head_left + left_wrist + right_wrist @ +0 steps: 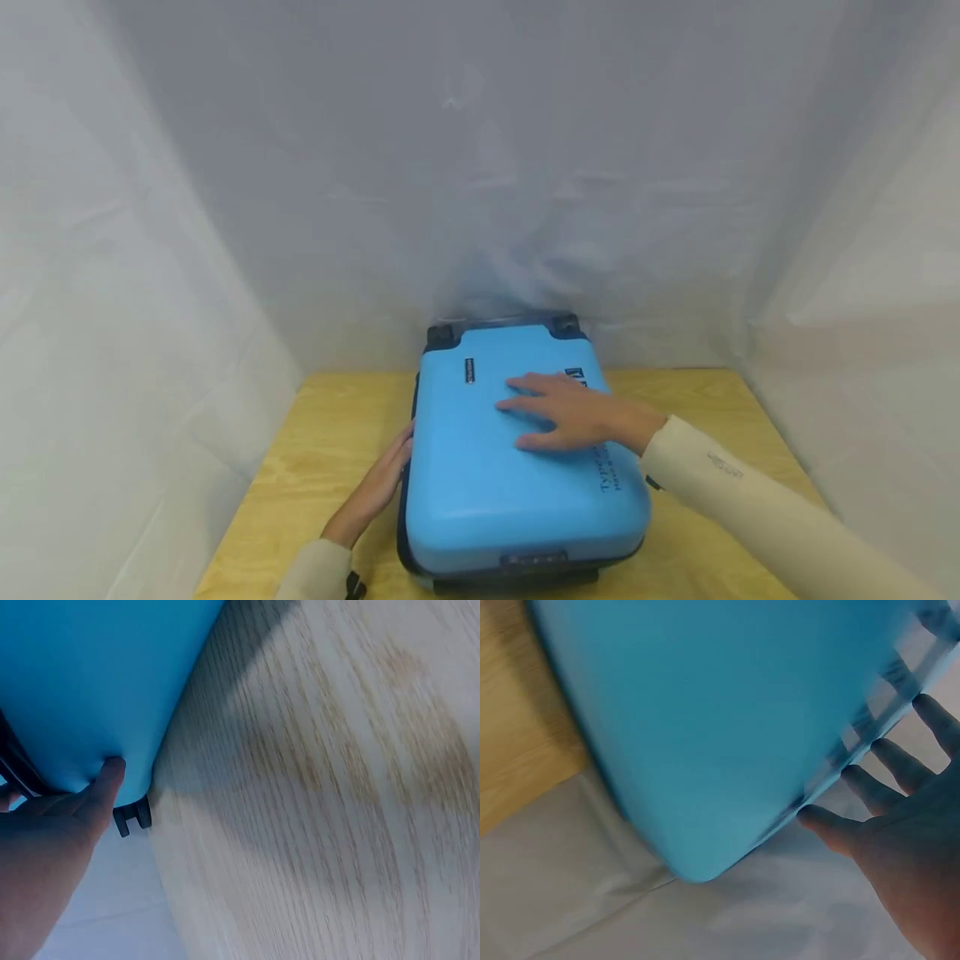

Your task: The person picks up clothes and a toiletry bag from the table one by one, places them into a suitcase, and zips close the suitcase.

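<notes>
While the blue suitcase (pixel 517 467) lies flat and zipped shut in the lower middle of the head view, on a wooden table (pixel 322 450), you can't see anything of what's inside it, so contents are a no-tell. White sheeting (pixel 187 208) hangs all around the back and sides.

Right hand (pixel 573 412) lies flat on top of the lid, fingers straight and spread, just pressing, not gripping anything. Left hand (pixel 378 483) sits against the case's left edge, fingers fairly straight along the side, touching rather than clutching.

Stuff you only get from certain views: the head camera shows the dark lettering on the shell near the right sleeve, the black wheels (pixel 442 335) at the far end, and a lock panel at the near edge. The left wrist view shows the left hand's (pixel 45 855) thumb tip pushed against the blue shell, close to a small black foot (pixel 133 815), plus wood grain filling the right side. The right wrist view shows the right hand's (pixel 907 825) fingers fanned wide against the shell, blurred.
</notes>
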